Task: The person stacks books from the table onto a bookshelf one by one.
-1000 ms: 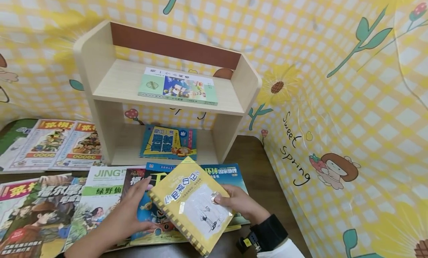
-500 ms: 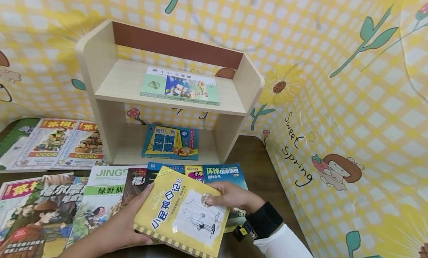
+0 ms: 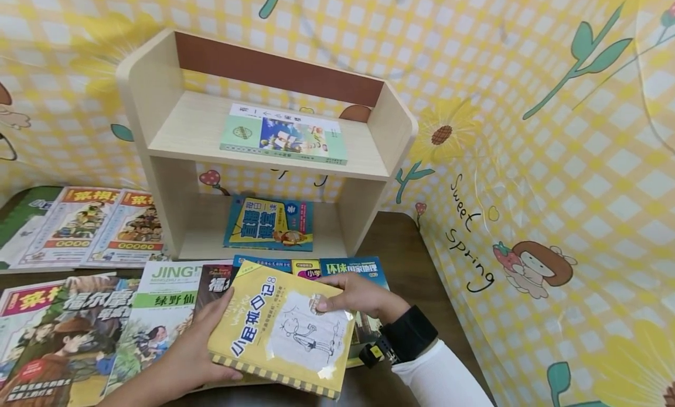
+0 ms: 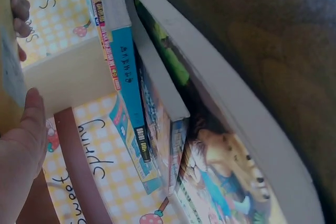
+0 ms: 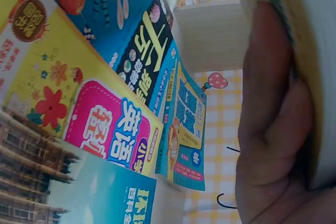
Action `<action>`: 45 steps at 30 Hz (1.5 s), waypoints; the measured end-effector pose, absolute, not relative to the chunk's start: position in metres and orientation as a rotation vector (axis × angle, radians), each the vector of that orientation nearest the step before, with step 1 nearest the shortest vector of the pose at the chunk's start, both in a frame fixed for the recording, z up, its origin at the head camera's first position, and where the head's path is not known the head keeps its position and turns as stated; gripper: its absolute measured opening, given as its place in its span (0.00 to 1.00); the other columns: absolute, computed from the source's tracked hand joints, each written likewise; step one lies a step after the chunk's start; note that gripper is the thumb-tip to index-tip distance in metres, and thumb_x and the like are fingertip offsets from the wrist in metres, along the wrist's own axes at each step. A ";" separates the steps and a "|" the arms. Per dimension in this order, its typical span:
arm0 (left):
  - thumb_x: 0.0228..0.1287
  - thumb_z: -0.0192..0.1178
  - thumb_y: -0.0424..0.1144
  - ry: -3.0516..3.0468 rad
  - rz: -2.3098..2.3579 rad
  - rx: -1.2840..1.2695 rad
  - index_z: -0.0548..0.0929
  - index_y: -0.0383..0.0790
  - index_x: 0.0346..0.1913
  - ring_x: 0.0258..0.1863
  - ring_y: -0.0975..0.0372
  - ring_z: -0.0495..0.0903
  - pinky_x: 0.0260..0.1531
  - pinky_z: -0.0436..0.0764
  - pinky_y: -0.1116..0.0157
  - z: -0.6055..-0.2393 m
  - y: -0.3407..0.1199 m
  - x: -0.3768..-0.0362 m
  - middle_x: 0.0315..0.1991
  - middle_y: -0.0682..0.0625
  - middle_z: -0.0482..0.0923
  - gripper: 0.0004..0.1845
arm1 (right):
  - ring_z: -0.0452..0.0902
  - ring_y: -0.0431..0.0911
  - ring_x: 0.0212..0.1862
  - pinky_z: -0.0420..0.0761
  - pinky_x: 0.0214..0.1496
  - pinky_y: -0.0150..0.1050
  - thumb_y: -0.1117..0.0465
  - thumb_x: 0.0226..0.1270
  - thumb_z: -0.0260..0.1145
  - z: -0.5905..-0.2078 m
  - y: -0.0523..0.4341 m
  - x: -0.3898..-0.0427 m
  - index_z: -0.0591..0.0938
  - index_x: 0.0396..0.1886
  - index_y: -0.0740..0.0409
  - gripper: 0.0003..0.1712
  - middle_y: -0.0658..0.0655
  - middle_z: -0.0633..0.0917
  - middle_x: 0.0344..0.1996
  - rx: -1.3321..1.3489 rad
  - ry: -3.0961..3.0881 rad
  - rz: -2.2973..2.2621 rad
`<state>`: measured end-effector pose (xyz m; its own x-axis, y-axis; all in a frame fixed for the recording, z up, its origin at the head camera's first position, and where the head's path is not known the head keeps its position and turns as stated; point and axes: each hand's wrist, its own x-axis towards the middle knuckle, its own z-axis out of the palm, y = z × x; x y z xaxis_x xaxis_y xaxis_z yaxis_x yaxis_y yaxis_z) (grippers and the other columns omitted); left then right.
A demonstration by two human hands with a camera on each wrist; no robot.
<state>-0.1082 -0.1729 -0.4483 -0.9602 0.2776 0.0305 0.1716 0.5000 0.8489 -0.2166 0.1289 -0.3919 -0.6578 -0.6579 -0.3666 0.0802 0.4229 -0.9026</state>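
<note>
Gripping yellow book: left hand, right hand.

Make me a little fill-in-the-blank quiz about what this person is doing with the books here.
1. Both hands, the left hand and the right hand, hold a book whose cover is mainly ____.
2. On the top board of the wooden shelf lies one ____ book.
3. The blue and yellow book lies on the shelf's ____ level.
4. The wrist of the right hand wears a ____ band.

Missing words: yellow; green; bottom; black
</note>
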 end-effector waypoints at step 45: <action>0.36 0.81 0.33 2.611 1.837 0.143 0.28 0.55 0.76 0.38 0.56 0.81 0.32 0.83 0.66 -0.431 -0.175 -0.147 0.58 0.34 0.61 0.76 | 0.84 0.52 0.43 0.84 0.41 0.44 0.73 0.50 0.75 -0.413 0.098 -0.191 0.38 0.74 0.29 0.69 0.60 0.80 0.52 -0.583 1.998 -1.807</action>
